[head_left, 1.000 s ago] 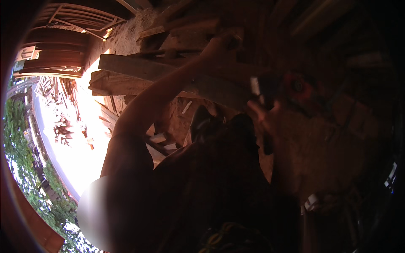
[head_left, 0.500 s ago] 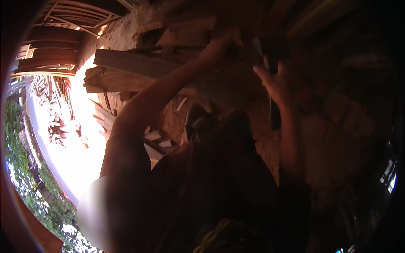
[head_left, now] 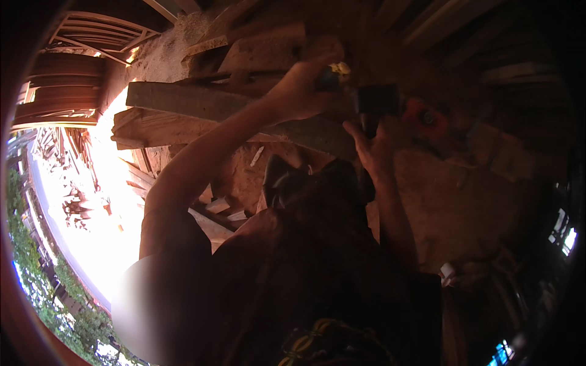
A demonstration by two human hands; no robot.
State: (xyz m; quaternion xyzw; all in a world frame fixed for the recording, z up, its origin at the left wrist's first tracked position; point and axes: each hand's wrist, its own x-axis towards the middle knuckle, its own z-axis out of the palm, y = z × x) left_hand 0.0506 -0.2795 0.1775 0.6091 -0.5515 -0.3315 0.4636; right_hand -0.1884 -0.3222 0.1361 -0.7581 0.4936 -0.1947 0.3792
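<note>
My left hand (head_left: 302,91) reaches over the wooden beams, its fingers closed round a dark object with a yellow end (head_left: 340,69); the dim light hides its exact kind. To the right, my right hand (head_left: 379,146) grips a mallet by its handle, close under the head. The mallet's blocky black head (head_left: 377,99) points away from me and sits just right of my left hand. A long grey beam (head_left: 183,102) runs below my left hand, above a second, browner beam (head_left: 168,129).
A red tool-like object (head_left: 426,118) lies right of the mallet in shadow. Wood offcuts (head_left: 221,205) litter the ground by my legs. Stacked curved wooden pieces (head_left: 67,73) stand at the far left, beside a glaring sunlit patch. More boards (head_left: 455,24) lie at the back right.
My right hand and the mallet have moved left and nearer to me, and the mallet head is now sharper. My left hand has shifted slightly left and nearer, showing the yellow end.
</note>
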